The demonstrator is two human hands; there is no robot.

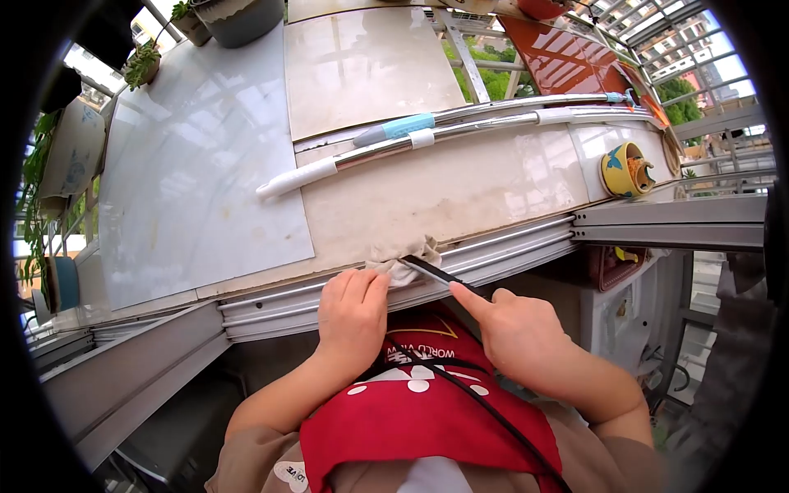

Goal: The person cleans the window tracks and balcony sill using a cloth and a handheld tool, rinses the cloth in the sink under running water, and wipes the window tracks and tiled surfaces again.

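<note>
Your left hand (353,308) pinned the crumpled off-white cloth (404,261) against the near aluminium window track (509,246) with fingers curled over it, so your right hand (514,329), gripping the thin black flat tool (431,269), could work it in.

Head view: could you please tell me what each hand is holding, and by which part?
The left hand presses a cloth at its near edge; the right hand holds a thin black tool by its near end.

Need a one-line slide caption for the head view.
Left hand presses cloth into window track; right hand holds thin black tool.
</note>
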